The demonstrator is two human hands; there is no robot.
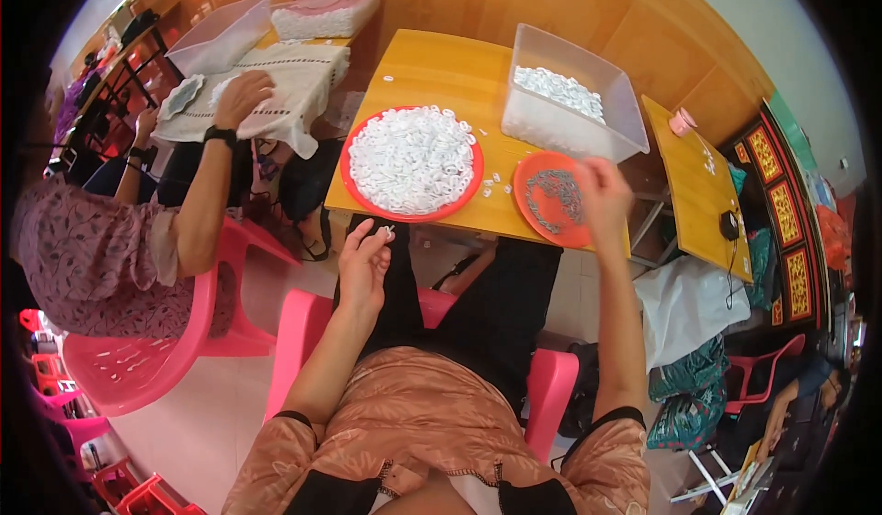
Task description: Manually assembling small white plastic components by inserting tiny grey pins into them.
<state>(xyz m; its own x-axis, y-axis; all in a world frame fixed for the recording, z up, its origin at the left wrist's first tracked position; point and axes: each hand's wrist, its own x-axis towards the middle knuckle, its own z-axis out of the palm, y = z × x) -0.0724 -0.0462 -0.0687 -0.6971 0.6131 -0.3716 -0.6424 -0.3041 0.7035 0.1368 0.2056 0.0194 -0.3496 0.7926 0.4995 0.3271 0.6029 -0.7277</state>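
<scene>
My left hand (364, 265) is held up just off the table's front edge. Its thumb and fingers pinch a small white plastic piece (390, 235), from which a bit of metal seems to stick up. Over the right rim of an orange-red plate (525, 180), my right hand (604, 193) has its fingertips drawn together; what they hold, if anything, is hidden. Small grey metal pieces (560, 193) lie in a loose heap on that plate. Left of it stands a red round tray (345, 170) heaped with white plastic ring-like pieces (412, 159).
A clear plastic bin (579, 134) of white pieces stands at the back of the yellow table (441, 60). A few loose white pieces lie between tray and plate. At left, another person (119, 249) works at a cloth-covered table (294, 83). Bags (689, 405) sit on the floor at right.
</scene>
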